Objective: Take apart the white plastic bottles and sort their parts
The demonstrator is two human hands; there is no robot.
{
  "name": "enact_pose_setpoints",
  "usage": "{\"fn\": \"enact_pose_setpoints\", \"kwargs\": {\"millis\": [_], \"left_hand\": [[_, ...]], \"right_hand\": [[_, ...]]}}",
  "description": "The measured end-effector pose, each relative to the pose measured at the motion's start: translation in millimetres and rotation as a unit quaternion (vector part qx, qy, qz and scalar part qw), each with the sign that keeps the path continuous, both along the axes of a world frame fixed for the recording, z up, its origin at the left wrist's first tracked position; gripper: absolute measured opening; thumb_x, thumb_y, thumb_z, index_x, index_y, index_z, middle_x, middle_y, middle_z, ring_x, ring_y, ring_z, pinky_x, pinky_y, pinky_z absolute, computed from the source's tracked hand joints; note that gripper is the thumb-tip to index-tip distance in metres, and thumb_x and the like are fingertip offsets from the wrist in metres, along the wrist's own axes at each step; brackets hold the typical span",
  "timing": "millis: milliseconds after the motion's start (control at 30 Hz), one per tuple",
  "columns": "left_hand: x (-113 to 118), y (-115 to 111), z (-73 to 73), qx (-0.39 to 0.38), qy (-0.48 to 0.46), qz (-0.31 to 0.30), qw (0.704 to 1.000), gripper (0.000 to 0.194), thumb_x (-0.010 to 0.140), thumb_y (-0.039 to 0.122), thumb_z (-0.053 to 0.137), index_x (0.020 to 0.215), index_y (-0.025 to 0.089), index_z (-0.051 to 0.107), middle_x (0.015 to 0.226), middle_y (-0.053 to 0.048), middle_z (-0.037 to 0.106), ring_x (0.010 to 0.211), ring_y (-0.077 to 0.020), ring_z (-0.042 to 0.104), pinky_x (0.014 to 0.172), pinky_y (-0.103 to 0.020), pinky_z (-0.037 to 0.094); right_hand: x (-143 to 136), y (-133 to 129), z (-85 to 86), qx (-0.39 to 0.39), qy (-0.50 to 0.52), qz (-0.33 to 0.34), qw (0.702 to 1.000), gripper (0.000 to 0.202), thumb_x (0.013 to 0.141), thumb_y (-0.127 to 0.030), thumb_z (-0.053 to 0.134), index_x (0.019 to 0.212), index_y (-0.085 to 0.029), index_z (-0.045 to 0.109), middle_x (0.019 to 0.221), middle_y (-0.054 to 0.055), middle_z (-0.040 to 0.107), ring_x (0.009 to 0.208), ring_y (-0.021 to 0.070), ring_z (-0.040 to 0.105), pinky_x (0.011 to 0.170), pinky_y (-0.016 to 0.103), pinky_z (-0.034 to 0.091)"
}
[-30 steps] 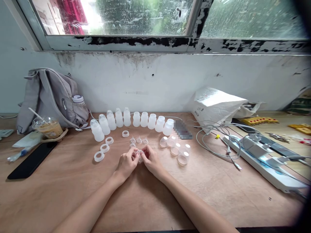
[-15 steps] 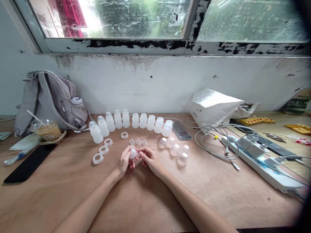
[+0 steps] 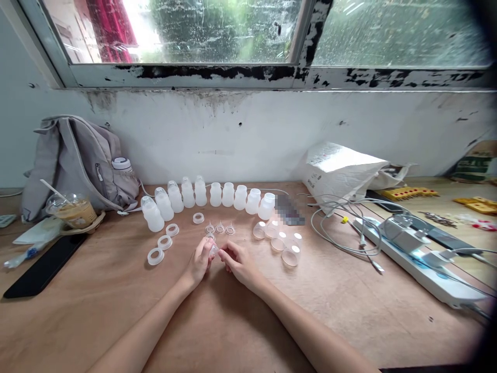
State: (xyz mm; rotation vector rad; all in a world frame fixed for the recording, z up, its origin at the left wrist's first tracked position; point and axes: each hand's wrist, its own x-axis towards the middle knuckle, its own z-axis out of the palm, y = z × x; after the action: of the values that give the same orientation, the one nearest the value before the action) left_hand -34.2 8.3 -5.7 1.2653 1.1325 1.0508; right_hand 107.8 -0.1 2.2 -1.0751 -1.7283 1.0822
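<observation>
My left hand is closed around a white bottle collar with a clear baby-bottle nipple in it; fingers hide most of the collar. Close beside the nipple, my right hand has its thumb and fingers pinched together; whether they grip its tip is hidden. Just beyond my hands, several clear nipples lie on the table. White collar rings lie to the left, with another ring farther back. Clear dome caps rest on the right.
An arc of frosted bottles stands behind, capped ones left and uncapped ones right. A drink cup, black phone and backpack are at left. Cables, a power strip and a white bag occupy the right.
My left hand has turned the collar, so its ribbed side no longer shows and the clear nipple is more visible. My right fingers have drawn slightly back from it.
</observation>
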Motion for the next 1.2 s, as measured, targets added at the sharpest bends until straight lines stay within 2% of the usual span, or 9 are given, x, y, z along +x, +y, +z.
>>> {"fn": "enact_pose_setpoints", "kwargs": {"millis": [133, 300, 467, 633, 767, 867, 933, 1067, 1200], "left_hand": [[-6.4, 2.6, 7.1, 0.079, 0.08, 0.014, 0.994, 0.032, 0.083, 0.044, 0.031, 0.07, 0.018, 0.044, 0.058, 0.004, 0.042, 0.051, -0.0091, 0.04, 0.047, -0.02, 0.033], [-9.2, -3.1, 14.8, 0.144, 0.187, 0.004, 0.972, 0.031, 0.085, 0.043, 0.029, 0.074, 0.019, 0.046, 0.055, 0.005, 0.041, 0.052, -0.011, 0.041, 0.052, -0.022, 0.033], [-11.5, 0.3, 18.6, 0.235, 0.295, -0.019, 0.926, 0.029, 0.083, 0.042, 0.037, 0.1, 0.021, 0.048, 0.072, 0.002, 0.057, 0.055, -0.0115, 0.051, 0.059, -0.023, 0.04], [-10.4, 46.0, 39.5, 0.282, 0.395, 0.074, 0.871, 0.029, 0.086, 0.037, 0.035, 0.108, 0.024, 0.046, 0.088, -0.001, 0.061, 0.061, -0.0128, 0.057, 0.061, -0.025, 0.042], [3.0, 102.6, 61.4, 0.264, 0.516, 0.083, 0.81, 0.036, 0.086, 0.033, 0.037, 0.121, 0.028, 0.039, 0.103, -0.004, 0.058, 0.079, -0.0182, 0.06, 0.067, -0.028, 0.044], [14.5, 138.6, 67.5, 0.247, 0.527, 0.098, 0.807, 0.041, 0.085, 0.029, 0.041, 0.125, 0.027, 0.037, 0.109, -0.009, 0.054, 0.083, -0.0219, 0.06, 0.07, -0.031, 0.044], [19.2, 154.4, 66.1, 0.235, 0.526, 0.108, 0.81, 0.038, 0.083, 0.028, 0.045, 0.12, 0.024, 0.044, 0.107, -0.011, 0.053, 0.082, -0.0232, 0.059, 0.07, -0.033, 0.044], [19.7, 161.6, 60.7, 0.247, 0.509, 0.132, 0.814, 0.02, 0.08, 0.028, 0.048, 0.096, 0.019, 0.056, 0.101, -0.01, 0.05, 0.085, -0.0226, 0.057, 0.073, -0.035, 0.045], [12.4, 136.6, 62.5, 0.309, 0.474, 0.17, 0.807, 0.014, 0.082, 0.028, 0.045, 0.085, 0.017, 0.054, 0.11, -0.01, 0.042, 0.104, -0.0219, 0.047, 0.089, -0.034, 0.038]], "right_hand": [[1.0, -0.4, 4.0, 0.031, -0.023, 0.0, 0.999, 0.026, 0.084, -0.038, 0.045, 0.066, -0.019, 0.05, 0.05, -0.004, 0.044, 0.048, 0.0095, 0.042, 0.046, 0.021, 0.033], [4.2, 1.4, 0.1, 0.044, -0.022, -0.008, 0.999, 0.024, 0.084, -0.037, 0.045, 0.068, -0.019, 0.05, 0.054, -0.004, 0.045, 0.048, 0.0094, 0.042, 0.047, 0.021, 0.033], [20.0, 8.6, -3.1, 0.062, -0.024, -0.045, 0.997, 0.022, 0.082, -0.036, 0.046, 0.068, -0.019, 0.049, 0.054, -0.004, 0.044, 0.047, 0.0095, 0.041, 0.045, 0.021, 0.033], [36.4, 22.4, -7.2, 0.063, 0.009, -0.13, 0.99, 0.021, 0.083, -0.036, 0.044, 0.07, -0.019, 0.048, 0.056, -0.004, 0.045, 0.044, 0.0092, 0.04, 0.043, 0.021, 0.032], [40.8, 28.6, -13.6, 0.056, 0.01, -0.151, 0.987, 0.021, 0.082, -0.037, 0.044, 0.071, -0.019, 0.049, 0.058, -0.003, 0.047, 0.044, 0.0096, 0.042, 0.043, 0.021, 0.034], [40.9, 29.4, -17.2, 0.055, 0.004, -0.152, 0.987, 0.021, 0.082, -0.037, 0.044, 0.071, -0.02, 0.049, 0.057, -0.003, 0.048, 0.045, 0.0105, 0.044, 0.043, 0.021, 0.036], [40.7, 29.3, -18.4, 0.06, 0.004, -0.15, 0.987, 0.021, 0.082, -0.037, 0.044, 0.072, -0.02, 0.05, 0.058, -0.002, 0.049, 0.047, 0.0108, 0.045, 0.044, 0.021, 0.037], [40.5, 29.4, -18.6, 0.064, 0.003, -0.143, 0.988, 0.022, 0.082, -0.038, 0.043, 0.074, -0.02, 0.051, 0.062, -0.001, 0.052, 0.048, 0.0108, 0.046, 0.043, 0.021, 0.037], [39.9, 29.6, -17.7, 0.06, 0.007, -0.141, 0.988, 0.021, 0.083, -0.037, 0.043, 0.074, -0.02, 0.051, 0.063, -0.001, 0.052, 0.048, 0.0106, 0.045, 0.043, 0.021, 0.038]]}}
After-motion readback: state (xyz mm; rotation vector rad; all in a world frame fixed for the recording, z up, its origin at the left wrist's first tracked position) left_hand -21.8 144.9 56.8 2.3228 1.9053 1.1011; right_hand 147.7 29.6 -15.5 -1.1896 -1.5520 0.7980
